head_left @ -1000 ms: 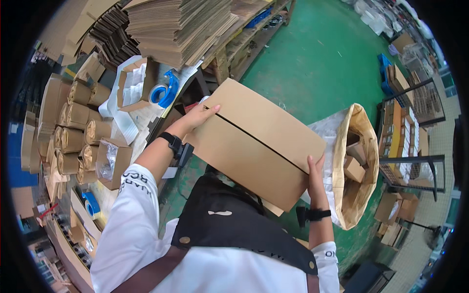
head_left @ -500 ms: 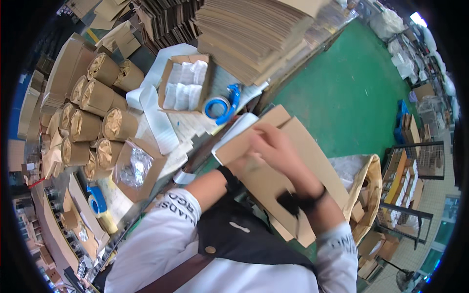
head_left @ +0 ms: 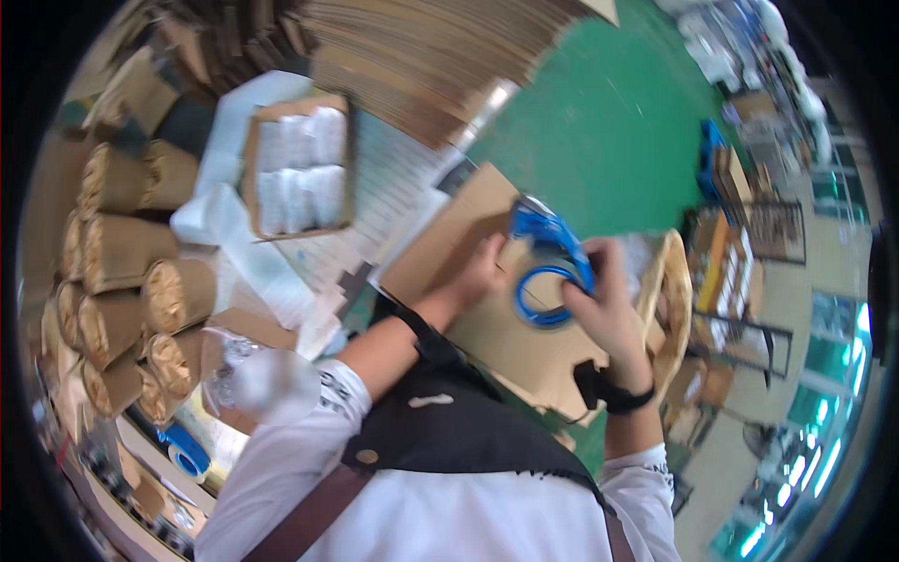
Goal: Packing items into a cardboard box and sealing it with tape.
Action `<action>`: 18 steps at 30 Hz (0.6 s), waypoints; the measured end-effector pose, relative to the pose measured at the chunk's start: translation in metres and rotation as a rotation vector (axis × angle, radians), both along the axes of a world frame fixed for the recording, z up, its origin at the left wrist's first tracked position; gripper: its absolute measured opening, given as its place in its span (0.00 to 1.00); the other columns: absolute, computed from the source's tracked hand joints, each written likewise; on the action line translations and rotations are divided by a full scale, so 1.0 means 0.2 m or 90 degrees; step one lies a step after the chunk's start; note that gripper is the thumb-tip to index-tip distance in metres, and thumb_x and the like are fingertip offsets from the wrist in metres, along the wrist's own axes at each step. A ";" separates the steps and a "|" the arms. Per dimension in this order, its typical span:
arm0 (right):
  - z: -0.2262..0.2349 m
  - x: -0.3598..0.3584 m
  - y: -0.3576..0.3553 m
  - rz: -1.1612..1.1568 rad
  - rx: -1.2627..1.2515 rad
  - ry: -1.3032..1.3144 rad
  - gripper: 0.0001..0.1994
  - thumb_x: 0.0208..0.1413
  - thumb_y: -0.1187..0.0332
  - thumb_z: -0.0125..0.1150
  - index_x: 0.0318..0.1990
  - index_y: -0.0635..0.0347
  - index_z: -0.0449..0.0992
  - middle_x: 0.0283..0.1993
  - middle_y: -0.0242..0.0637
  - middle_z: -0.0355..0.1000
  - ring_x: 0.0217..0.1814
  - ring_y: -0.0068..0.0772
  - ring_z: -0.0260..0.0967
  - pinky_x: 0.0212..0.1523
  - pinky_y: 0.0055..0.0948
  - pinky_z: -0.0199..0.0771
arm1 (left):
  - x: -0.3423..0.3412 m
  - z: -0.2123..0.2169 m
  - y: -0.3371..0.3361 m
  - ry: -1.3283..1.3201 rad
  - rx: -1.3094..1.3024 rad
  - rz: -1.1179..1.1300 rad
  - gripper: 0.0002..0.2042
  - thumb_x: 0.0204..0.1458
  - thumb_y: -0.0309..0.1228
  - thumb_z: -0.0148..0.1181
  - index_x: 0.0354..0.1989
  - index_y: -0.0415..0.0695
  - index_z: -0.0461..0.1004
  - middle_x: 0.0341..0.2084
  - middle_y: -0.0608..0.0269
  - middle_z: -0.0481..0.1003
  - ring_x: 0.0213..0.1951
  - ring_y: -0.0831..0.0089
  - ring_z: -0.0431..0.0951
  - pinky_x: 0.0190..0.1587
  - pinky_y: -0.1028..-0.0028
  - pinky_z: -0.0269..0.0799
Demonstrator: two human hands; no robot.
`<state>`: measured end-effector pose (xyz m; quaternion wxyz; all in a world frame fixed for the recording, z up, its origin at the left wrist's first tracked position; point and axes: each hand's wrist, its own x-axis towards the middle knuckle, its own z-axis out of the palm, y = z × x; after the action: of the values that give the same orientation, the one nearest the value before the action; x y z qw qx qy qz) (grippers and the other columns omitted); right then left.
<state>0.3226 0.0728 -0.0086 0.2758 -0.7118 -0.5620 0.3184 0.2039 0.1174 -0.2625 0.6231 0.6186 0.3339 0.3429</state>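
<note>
Head view: right hand (head_left: 604,295) grips a blue tape dispenser (head_left: 552,229) over a brown carton (head_left: 496,342).
The carton is central; thumb and fingers close round the dispenser at 3 o'clock. The left hand (head_left: 482,270) (curled and blurred; whether it grips, I cannot tell) is at the carton, toward the dispenser's 9 o'clock. White packets (head_left: 300,176) fill an open box (head_left: 281,110) toward 10 o'clock.
</note>
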 end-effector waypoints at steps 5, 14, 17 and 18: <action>0.23 0.31 -0.55 -0.103 0.005 -0.039 0.35 0.35 0.85 0.53 0.59 0.62 0.59 0.47 0.43 0.67 0.49 0.35 0.68 0.49 0.29 0.68 | -0.10 0.16 0.05 0.122 -0.021 -0.132 0.39 0.53 0.40 0.58 0.65 0.30 0.44 0.62 0.36 0.54 0.64 0.47 0.55 0.65 0.61 0.51; -0.29 0.54 -0.92 -0.022 -0.020 -0.197 0.33 0.31 0.82 0.63 0.52 0.58 0.65 0.44 0.48 0.68 0.47 0.56 0.66 0.47 0.43 0.67 | -0.05 0.67 -0.02 0.485 0.412 -0.075 0.28 0.55 0.38 0.58 0.58 0.31 0.59 0.57 0.45 0.63 0.57 0.58 0.65 0.59 0.64 0.60; -0.29 0.54 -0.91 -0.006 -0.002 -0.176 0.33 0.30 0.82 0.64 0.52 0.59 0.65 0.44 0.48 0.68 0.47 0.55 0.66 0.46 0.42 0.68 | 0.14 0.58 -0.18 0.131 -0.283 -0.281 0.23 0.55 0.42 0.58 0.50 0.35 0.68 0.48 0.53 0.71 0.48 0.65 0.72 0.50 0.66 0.68; -0.29 0.54 -0.92 -0.008 -0.001 -0.171 0.33 0.30 0.82 0.64 0.52 0.59 0.65 0.44 0.48 0.68 0.47 0.55 0.66 0.46 0.42 0.68 | 0.20 0.65 -0.21 0.136 -0.283 -0.282 0.23 0.55 0.42 0.58 0.50 0.35 0.68 0.48 0.53 0.71 0.48 0.65 0.72 0.50 0.66 0.68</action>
<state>0.4313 -0.1111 -0.0669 0.1996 -0.7516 -0.5894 0.2189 0.2436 0.0752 -0.1315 0.7636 0.5575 0.3216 0.0510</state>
